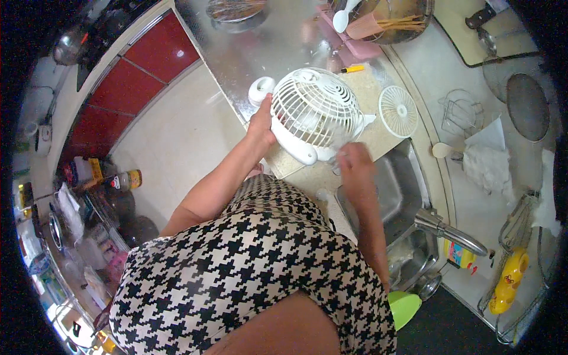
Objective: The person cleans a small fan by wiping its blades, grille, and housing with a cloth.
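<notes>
A small white plastic fan with a wire-like round guard [317, 106] is tilted over the counter's corner. My left hand [262, 122] grips the left side of its housing. Near the lower right edge of the guard is my right hand [355, 162], blurred, with a thin pale piece at its fingers, perhaps a cloth; I cannot tell exactly what it is. Beside the left fingertips stands a round white plastic part [262, 90]. A round white slatted grille [398, 112] lies at the right on the counter. A yellow and black marker-like tool [353, 69] lies behind the fan.
A stainless steel sink [419, 177] with a faucet [450, 230] lies right of my right arm. Behind the fan are a pink tray [361, 49] and a basket holding a spoon [341, 21] and chopsticks [399, 23]. A green bowl [404, 308] sits near my right side.
</notes>
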### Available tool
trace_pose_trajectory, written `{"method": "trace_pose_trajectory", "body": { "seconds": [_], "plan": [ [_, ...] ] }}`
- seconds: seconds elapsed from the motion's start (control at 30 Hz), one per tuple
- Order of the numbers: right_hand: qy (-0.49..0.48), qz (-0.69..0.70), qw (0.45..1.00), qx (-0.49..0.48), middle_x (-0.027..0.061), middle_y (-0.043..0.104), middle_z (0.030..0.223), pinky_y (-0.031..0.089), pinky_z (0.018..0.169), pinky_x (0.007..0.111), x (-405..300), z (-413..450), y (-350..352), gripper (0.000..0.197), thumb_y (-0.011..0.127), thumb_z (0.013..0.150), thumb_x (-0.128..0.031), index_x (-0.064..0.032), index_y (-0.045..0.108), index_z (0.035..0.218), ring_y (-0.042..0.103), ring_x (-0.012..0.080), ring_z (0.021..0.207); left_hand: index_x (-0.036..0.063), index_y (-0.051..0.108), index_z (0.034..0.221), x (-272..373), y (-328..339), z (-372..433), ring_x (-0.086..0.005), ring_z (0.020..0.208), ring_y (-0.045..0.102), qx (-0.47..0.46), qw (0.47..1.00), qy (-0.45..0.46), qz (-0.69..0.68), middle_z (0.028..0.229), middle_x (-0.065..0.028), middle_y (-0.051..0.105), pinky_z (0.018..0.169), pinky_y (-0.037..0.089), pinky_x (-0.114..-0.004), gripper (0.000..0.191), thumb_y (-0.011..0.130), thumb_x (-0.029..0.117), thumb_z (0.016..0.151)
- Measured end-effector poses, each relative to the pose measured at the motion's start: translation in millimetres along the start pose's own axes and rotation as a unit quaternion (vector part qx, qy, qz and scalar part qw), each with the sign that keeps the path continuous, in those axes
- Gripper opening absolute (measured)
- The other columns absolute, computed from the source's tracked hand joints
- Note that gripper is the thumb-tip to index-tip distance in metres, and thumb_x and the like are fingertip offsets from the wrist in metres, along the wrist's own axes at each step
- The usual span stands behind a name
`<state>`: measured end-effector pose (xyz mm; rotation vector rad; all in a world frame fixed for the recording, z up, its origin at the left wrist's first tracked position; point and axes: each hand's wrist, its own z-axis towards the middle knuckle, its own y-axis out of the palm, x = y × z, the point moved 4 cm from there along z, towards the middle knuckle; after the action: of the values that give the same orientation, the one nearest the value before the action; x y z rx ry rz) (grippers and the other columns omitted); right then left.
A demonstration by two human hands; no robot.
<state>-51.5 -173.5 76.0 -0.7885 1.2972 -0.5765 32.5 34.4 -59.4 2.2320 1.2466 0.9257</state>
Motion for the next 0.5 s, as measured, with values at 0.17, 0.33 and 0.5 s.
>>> {"method": "trace_pose_trajectory", "body": {
  "seconds": [0.17, 0.33, 0.5],
  "plan": [
    [0.029, 0.141, 0.976, 0.165, 0.0132, 0.057, 0.097, 0.046, 0.077, 0.036, -21.4, 33.7, -26.0, 0.028, 0.058, 0.08, -0.004, -0.0032, 0.055, 0.109, 0.057, 0.0281, 0.086, 0.0025, 0.048, 0.121, 0.2, 3.0, 2.6, -0.0263, 0.098, 0.059, -0.015, 1.0, 0.009, 0.018, 0.11, -0.0136, 0.059, 0.086, 0.051, -0.042, 0.041, 0.037, 0.035, 0.098],
    [-0.077, 0.064, 0.992, 0.08, 0.0153, 0.055, 0.096, 0.044, 0.08, 0.036, -11.3, 35.2, 8.1, 0.025, 0.053, 0.078, 0.001, -0.0025, 0.056, 0.104, 0.055, 0.0297, 0.09, 0.0019, 0.048, 0.121, -0.4, 12.0, 1.5, -0.0278, 0.1, 0.058, -0.023, 1.0, 0.001, 0.011, 0.113, -0.0151, 0.058, 0.088, 0.05, -0.045, 0.042, 0.035, 0.035, 0.098],
    [-0.086, -0.018, 0.996, -0.007, 0.0145, 0.055, 0.095, 0.044, 0.079, 0.038, -8.8, 12.2, 18.9, 0.025, 0.054, 0.075, 0.001, -0.0041, 0.058, 0.099, 0.054, 0.0315, 0.089, -0.0004, 0.048, 0.119, 3.0, 16.0, -5.3, -0.0277, 0.093, 0.061, 0.006, 1.0, 0.001, 0.002, 0.107, -0.0143, 0.06, 0.079, 0.055, -0.043, 0.039, 0.048, 0.03, 0.095]
  ]
}}
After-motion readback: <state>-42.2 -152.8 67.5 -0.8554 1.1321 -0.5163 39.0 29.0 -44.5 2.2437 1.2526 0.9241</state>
